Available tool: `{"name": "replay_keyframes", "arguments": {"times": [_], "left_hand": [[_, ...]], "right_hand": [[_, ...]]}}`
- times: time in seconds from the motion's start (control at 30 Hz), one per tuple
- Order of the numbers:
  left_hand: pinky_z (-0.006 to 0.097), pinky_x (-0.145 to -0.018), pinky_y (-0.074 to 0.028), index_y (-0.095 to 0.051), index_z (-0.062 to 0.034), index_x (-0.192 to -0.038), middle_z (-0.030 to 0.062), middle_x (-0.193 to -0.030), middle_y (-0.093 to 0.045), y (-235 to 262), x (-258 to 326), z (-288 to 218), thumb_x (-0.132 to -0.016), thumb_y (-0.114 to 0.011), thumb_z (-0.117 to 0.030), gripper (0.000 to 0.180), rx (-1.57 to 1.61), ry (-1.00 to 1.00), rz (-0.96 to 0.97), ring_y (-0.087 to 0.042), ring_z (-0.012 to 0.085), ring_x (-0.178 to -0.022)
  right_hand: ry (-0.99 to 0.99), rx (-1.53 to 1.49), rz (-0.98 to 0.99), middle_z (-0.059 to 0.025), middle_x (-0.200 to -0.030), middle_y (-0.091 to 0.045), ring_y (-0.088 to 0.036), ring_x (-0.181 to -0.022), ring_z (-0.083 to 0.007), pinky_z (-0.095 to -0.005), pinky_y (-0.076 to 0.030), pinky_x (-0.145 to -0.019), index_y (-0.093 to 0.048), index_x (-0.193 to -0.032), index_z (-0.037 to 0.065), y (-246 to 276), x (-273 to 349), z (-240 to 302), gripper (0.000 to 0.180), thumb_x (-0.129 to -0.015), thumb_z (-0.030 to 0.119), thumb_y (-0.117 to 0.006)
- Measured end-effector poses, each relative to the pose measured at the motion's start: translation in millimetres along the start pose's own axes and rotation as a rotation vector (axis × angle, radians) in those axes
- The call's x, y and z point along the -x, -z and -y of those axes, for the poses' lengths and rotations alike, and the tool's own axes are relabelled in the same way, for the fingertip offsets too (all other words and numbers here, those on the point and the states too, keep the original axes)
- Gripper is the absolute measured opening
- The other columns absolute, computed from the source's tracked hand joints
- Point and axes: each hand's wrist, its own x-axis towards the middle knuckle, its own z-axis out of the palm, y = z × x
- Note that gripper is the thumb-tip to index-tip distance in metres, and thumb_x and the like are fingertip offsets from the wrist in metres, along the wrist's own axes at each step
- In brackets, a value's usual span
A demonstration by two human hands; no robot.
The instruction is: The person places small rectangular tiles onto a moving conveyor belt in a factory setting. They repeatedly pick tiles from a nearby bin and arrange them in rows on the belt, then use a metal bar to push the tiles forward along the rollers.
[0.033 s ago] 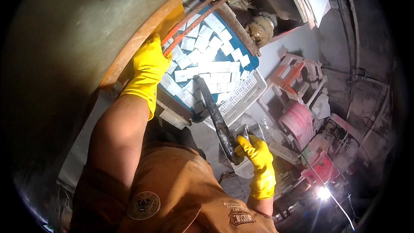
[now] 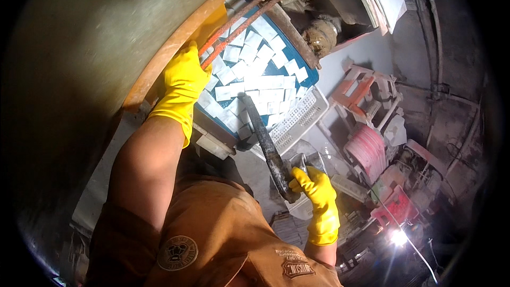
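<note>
— Listing item one: what did the left hand [image 2: 183, 82] hold?

— Left hand, yellow rubber glove, closed around the lower end of a rusty red rod [image 2: 249, 13]. The rod ran up along the orange rim [image 2: 175, 48] of a large curved drum, toward the top edge of the blue crate [image 2: 312, 78].

— Item two, the right hand [image 2: 316, 194]?

— Same kind of glove, fingers wrapped round the near end of a dark metal bar [image 2: 263, 133]. The bar's far end reached over the crate's near edge and in among the white blocks [image 2: 255, 82] (flat, rectangular, loosely heaped).

— Where did the crate sit?

— Just beside the drum's rim, with a white perforated basket [image 2: 300, 119] touching its right side.

— Anything shifted against the companion picture?

— Nothing that could be made out: both grips, the rod and the bar lay the same. My reading was that the work was held mid-stroke, with the bar in the blocks and neither hand released.

— Remainder?

— Brown work shirt [image 2: 223, 239] at the lower edge; a pink ribbed coil [image 2: 366, 149] and a red crate [image 2: 396, 207] well apart to the right; a bright lamp [image 2: 398, 237] below them.
</note>
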Motion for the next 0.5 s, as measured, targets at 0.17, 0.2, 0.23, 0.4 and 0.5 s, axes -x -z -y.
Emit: {"name": "replay_keyframes", "arguments": {"times": [0.17, 0.2, 0.23, 0.4, 0.5], "left_hand": [[0.046, -0.096, -0.06, -0.065, -0.0043, -0.136, 0.0196, -0.124, -0.077, 4.6, -0.8, -1.2, -0.082, -0.088, -0.04, 0.068, 0.011, -0.014, -0.031, -0.075, 0.0388, -0.114], [0.046, -0.099, -0.059, -0.064, -0.004, -0.141, 0.02, -0.127, -0.076, 6.1, -1.6, -1.4, -0.083, -0.087, -0.041, 0.072, 0.02, 0.008, 0.019, -0.074, 0.0393, -0.117], [0.046, -0.102, -0.058, -0.062, -0.0037, -0.146, 0.0204, -0.131, -0.075, 7.1, -2.7, -1.6, -0.084, -0.086, -0.041, 0.076, 0.029, 0.029, 0.069, -0.073, 0.0397, -0.12], [0.046, -0.105, -0.057, -0.061, -0.0027, -0.15, 0.0206, -0.134, -0.075, 11.6, -5.3, -1.0, -0.086, -0.085, -0.042, 0.079, 0.049, 0.04, 0.123, -0.072, 0.0401, -0.123], [0.047, -0.104, -0.057, -0.061, -0.0023, -0.15, 0.0205, -0.135, -0.075, 12.7, -5.3, -0.9, -0.086, -0.085, -0.042, 0.079, 0.062, 0.045, 0.14, -0.072, 0.04, -0.123]], "right_hand": [[0.017, 0.019, -0.034, -0.0142, -0.093, -0.082, -0.077, -0.084, -0.0218, -0.0344, -0.059, -0.08, -0.077, -0.118, -0.004, -9.1, 6.9, 1.9, 0.052, -0.098, 0.045, -0.08], [0.019, 0.015, -0.042, -0.0139, -0.092, -0.081, -0.077, -0.082, -0.0219, -0.0348, -0.059, -0.079, -0.078, -0.115, -0.003, -11.1, 9.0, 2.3, 0.049, -0.1, 0.043, -0.078], [0.022, 0.004, -0.044, -0.0135, -0.091, -0.081, -0.076, -0.081, -0.0221, -0.0351, -0.059, -0.078, -0.079, -0.111, -0.003, -13.0, 10.2, 2.7, 0.045, -0.102, 0.041, -0.076], [0.026, 0.014, -0.047, -0.0141, -0.093, -0.081, -0.077, -0.081, -0.0222, -0.0349, -0.06, -0.08, -0.078, -0.115, -0.003, -21.2, 15.2, 5.4, 0.046, -0.102, 0.042, -0.076], [0.028, 0.0, -0.043, -0.0141, -0.093, -0.081, -0.077, -0.081, -0.0221, -0.0346, -0.06, -0.08, -0.078, -0.114, -0.003, -24.6, 19.2, 5.1, 0.046, -0.102, 0.041, -0.076]]}}
